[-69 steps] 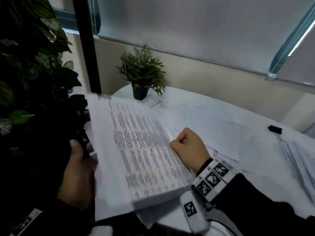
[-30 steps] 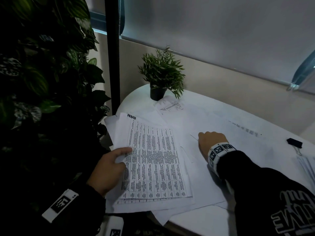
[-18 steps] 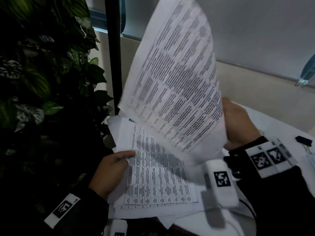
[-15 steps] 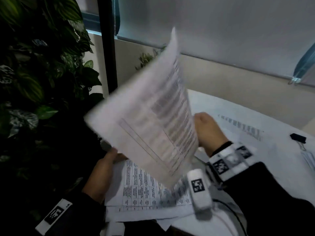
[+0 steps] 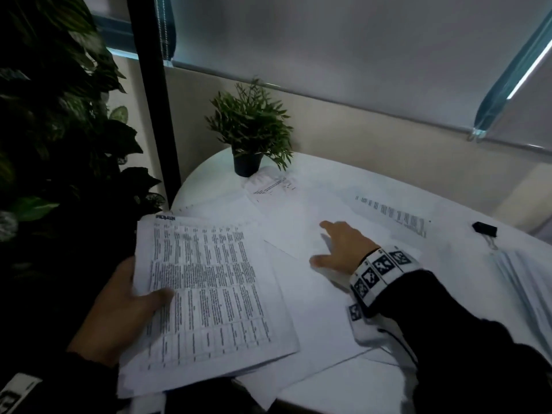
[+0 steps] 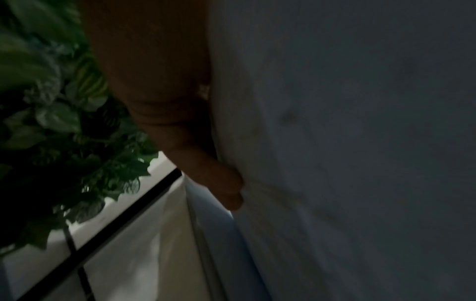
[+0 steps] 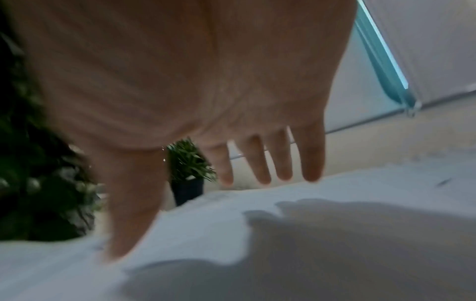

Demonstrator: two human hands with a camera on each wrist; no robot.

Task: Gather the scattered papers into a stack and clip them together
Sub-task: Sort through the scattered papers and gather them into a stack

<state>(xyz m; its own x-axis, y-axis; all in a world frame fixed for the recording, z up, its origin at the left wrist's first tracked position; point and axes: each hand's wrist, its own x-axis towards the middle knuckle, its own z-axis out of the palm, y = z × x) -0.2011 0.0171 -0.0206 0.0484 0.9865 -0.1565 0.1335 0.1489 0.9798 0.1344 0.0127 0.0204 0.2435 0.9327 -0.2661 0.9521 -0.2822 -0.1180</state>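
- At the table's near left edge, our left hand (image 5: 119,312) pinches the gathered stack (image 5: 209,291), thumb on the printed top sheet and fingers underneath, so the pile keeps together while the other hand collects.
- We hold that stack overhanging the table (image 5: 206,177) edge, probably so our fingers can fit beneath it; the left wrist view shows only a finger against the paper's underside.
- Further right, our right hand (image 5: 340,249) is spread, fingers straight and apart, low over a loose sheet (image 5: 298,222); it grips nothing, and we cannot tell whether the fingertips touch the paper.
- We judge this flat hand is placed to drag or lift that sheet toward the stack.
- More papers (image 5: 394,213) lie scattered beyond it, one touching the potted plant (image 5: 249,130), so gathering is unfinished.
- Well apart at the far right, the binder clip (image 5: 484,229) waits untouched beside another pile of pages (image 5: 525,288).
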